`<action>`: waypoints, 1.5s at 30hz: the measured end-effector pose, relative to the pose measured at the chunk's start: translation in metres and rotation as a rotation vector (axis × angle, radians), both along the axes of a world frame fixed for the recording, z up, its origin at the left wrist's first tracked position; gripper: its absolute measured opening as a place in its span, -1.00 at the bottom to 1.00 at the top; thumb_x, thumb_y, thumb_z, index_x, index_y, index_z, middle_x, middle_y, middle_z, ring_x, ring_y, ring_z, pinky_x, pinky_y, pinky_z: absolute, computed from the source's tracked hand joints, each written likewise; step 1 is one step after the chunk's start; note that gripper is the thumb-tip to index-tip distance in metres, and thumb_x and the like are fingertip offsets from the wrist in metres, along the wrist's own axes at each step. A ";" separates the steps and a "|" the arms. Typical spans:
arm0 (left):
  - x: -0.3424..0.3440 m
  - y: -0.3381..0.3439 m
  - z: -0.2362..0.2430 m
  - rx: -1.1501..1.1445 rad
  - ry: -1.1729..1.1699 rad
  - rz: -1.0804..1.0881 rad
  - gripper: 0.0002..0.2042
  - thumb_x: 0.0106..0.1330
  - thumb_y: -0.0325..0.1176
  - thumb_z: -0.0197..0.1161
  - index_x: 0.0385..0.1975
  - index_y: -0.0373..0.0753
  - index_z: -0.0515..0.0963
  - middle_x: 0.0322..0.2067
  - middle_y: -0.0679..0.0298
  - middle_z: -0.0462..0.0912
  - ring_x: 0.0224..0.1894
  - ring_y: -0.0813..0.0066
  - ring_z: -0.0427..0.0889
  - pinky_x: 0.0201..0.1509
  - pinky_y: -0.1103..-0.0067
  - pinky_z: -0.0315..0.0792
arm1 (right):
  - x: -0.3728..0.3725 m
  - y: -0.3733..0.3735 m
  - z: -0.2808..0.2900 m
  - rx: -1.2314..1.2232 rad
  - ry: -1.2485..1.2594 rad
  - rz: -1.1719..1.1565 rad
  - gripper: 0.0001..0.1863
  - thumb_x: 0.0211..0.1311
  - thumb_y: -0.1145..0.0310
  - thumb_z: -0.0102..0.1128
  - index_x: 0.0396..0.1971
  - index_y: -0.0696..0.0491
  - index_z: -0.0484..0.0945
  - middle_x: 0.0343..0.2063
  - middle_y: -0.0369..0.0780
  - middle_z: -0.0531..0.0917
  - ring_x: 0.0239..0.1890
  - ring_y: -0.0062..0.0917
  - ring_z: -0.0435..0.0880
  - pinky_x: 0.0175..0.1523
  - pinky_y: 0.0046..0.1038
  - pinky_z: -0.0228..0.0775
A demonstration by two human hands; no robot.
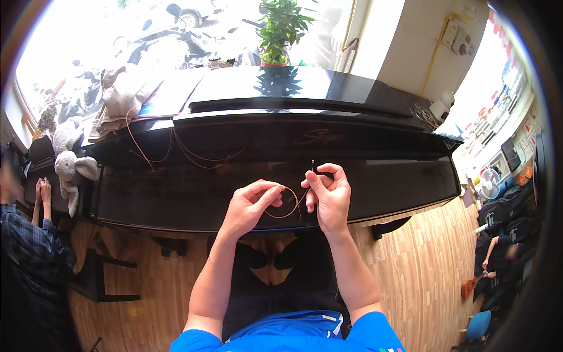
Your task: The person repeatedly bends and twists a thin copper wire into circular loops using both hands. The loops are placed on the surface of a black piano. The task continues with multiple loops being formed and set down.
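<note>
Over the closed black piano (pixel 135 193), my left hand (pixel 249 206) pinches a thin copper-coloured string (pixel 287 212), which hangs in a loop to the right of its fingers. My right hand (pixel 325 196) pinches the same string between thumb and fingers, with a short end and a small bead at its tip standing up above the thumb. The looped string spans the gap between both hands. More thin strings (pixel 205 157) drape down the piano's front from the cloth (pixel 120 102) lying on the lid at left.
A potted plant (pixel 278 29) and a coiled cable (pixel 425 115) stand or lie toward the back. A grey plush rabbit (pixel 67 170) sits left. Another person (pixel 23 246) is at far left, another person (pixel 498 255) at right near instrument cases. A chair (pixel 97 276) stands below left.
</note>
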State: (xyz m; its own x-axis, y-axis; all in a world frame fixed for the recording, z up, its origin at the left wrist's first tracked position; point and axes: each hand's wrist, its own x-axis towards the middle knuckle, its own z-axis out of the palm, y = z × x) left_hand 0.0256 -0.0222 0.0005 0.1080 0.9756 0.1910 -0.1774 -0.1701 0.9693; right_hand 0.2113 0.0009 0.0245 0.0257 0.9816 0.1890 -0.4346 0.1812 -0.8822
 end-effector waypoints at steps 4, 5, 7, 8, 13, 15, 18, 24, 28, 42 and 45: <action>-0.002 0.001 -0.002 0.038 0.008 -0.017 -0.80 0.47 -0.38 0.22 -0.12 -0.38 0.67 -0.30 0.31 0.66 -0.24 0.62 0.65 -0.07 0.63 0.55 | 0.008 0.002 -0.005 -0.039 -0.138 0.092 -0.80 0.34 0.40 0.33 -0.17 0.21 0.61 -0.43 -0.18 0.70 -0.66 -0.72 0.55 -0.61 -0.66 0.42; -0.003 0.002 -0.004 0.051 0.009 -0.018 -0.80 0.46 -0.38 0.23 -0.09 -0.36 0.67 -0.26 0.30 0.66 -0.22 0.61 0.65 -0.06 0.63 0.55 | 0.007 0.002 -0.004 -0.069 -0.176 0.133 -0.79 0.35 0.40 0.32 -0.15 0.22 0.62 -0.42 -0.18 0.70 -0.65 -0.72 0.56 -0.60 -0.66 0.43; -0.003 0.003 -0.006 0.078 0.012 -0.022 -0.79 0.45 -0.39 0.24 -0.04 -0.33 0.67 -0.19 0.29 0.66 -0.19 0.59 0.66 -0.03 0.64 0.55 | 0.007 0.002 -0.004 -0.115 -0.249 0.219 -0.75 0.40 0.40 0.26 -0.06 0.25 0.63 -0.38 -0.20 0.70 -0.60 -0.74 0.58 -0.58 -0.66 0.46; -0.002 0.003 -0.005 0.080 0.013 -0.005 -0.80 0.43 -0.43 0.25 -0.05 -0.34 0.68 -0.17 0.27 0.65 -0.19 0.58 0.66 -0.03 0.64 0.55 | 0.007 0.001 -0.003 -0.110 -0.282 0.264 -0.77 0.41 0.40 0.23 -0.09 0.25 0.63 -0.36 -0.20 0.70 -0.59 -0.74 0.58 -0.57 -0.67 0.45; 0.003 0.003 -0.009 0.204 0.031 0.065 -0.81 0.34 -0.54 0.32 -0.08 -0.33 0.70 -0.07 0.22 0.61 -0.16 0.53 0.67 -0.02 0.63 0.58 | 0.006 -0.004 0.000 -0.121 -0.350 0.310 -0.78 0.42 0.40 0.22 -0.11 0.26 0.63 -0.37 -0.23 0.72 -0.62 -0.76 0.55 -0.59 -0.70 0.43; 0.005 0.004 -0.008 0.217 0.031 0.077 -0.83 0.33 -0.52 0.34 -0.12 -0.33 0.72 -0.08 0.24 0.62 -0.10 0.51 0.67 0.02 0.62 0.58 | 0.008 -0.003 -0.001 -0.126 -0.395 0.381 -0.79 0.41 0.41 0.23 -0.12 0.26 0.64 -0.38 -0.24 0.72 -0.62 -0.77 0.56 -0.60 -0.70 0.43; 0.002 0.002 -0.006 0.127 0.040 0.028 -0.84 0.32 -0.50 0.36 -0.14 -0.33 0.72 -0.11 0.24 0.64 -0.09 0.51 0.69 0.01 0.62 0.59 | 0.014 -0.002 -0.002 -0.133 -0.436 0.494 -0.78 0.42 0.41 0.21 -0.10 0.25 0.65 -0.37 -0.23 0.72 -0.61 -0.77 0.58 -0.60 -0.70 0.45; 0.002 0.000 -0.002 0.069 0.030 0.018 -0.85 0.30 -0.53 0.37 -0.16 -0.35 0.72 -0.23 0.23 0.68 -0.24 0.55 0.70 -0.20 0.67 0.57 | 0.023 -0.002 0.004 -0.184 -0.404 0.646 -0.76 0.41 0.46 0.17 -0.03 0.24 0.66 -0.33 -0.20 0.72 -0.55 -0.73 0.62 -0.53 -0.67 0.52; -0.002 0.001 -0.004 0.088 0.086 0.006 -0.87 0.32 -0.53 0.35 -0.18 -0.37 0.72 -0.28 0.23 0.69 -0.30 0.57 0.68 -0.26 0.68 0.55 | 0.026 -0.002 0.005 -0.160 -0.415 0.672 -0.73 0.36 0.43 0.25 -0.02 0.23 0.66 -0.33 -0.21 0.72 -0.54 -0.74 0.61 -0.51 -0.67 0.50; -0.003 0.002 -0.001 -0.013 -0.086 -0.040 -0.80 0.35 -0.48 0.34 -0.07 -0.37 0.67 -0.30 0.26 0.70 -0.31 0.62 0.68 -0.25 0.68 0.59 | 0.025 0.009 -0.007 -0.214 -0.175 0.654 -0.76 0.33 0.37 0.33 -0.09 0.18 0.65 -0.38 -0.26 0.71 -0.60 -0.82 0.45 -0.55 -0.71 0.33; 0.002 -0.002 0.004 0.023 -0.060 -0.019 -0.82 0.34 -0.53 0.32 -0.09 -0.37 0.67 -0.25 0.24 0.67 -0.29 0.57 0.68 -0.28 0.66 0.60 | 0.022 0.011 -0.011 -0.222 -0.151 0.636 -0.77 0.33 0.37 0.33 -0.12 0.19 0.64 -0.37 -0.25 0.70 -0.58 -0.80 0.47 -0.52 -0.70 0.38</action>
